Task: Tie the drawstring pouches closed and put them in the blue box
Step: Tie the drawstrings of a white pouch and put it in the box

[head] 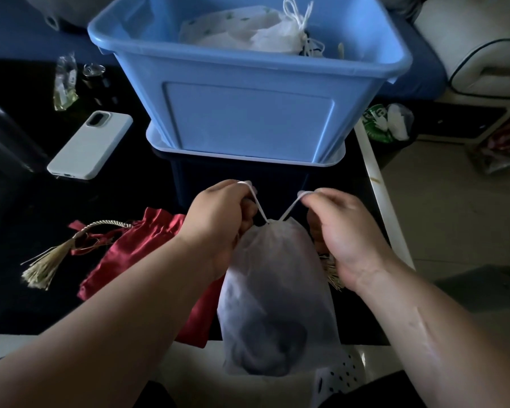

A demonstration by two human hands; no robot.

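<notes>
White drawstring pouch (pixel 277 290), thin enough to show a dark shape inside, lies across the near edge of a dark table (pixel 71 201), its gathered mouth pointing away. Left hand (pixel 218 219) and right hand (pixel 345 231) sit either side of that mouth, each with fingers curled round one end of the drawstring (pixel 259 212); the two ends run taut in a V from the neck. Just left, partly under the left forearm, lies a red satin pouch (pixel 136 245) with a gold cord and a straw-coloured tassel (pixel 42 269). Farther back on the left, a phone (pixel 90 144) in a pale case lies face down. Beyond the hands stands the blue box (pixel 248 113), holding white pouches (pixel 248 30) with their strings knotted.
</notes>
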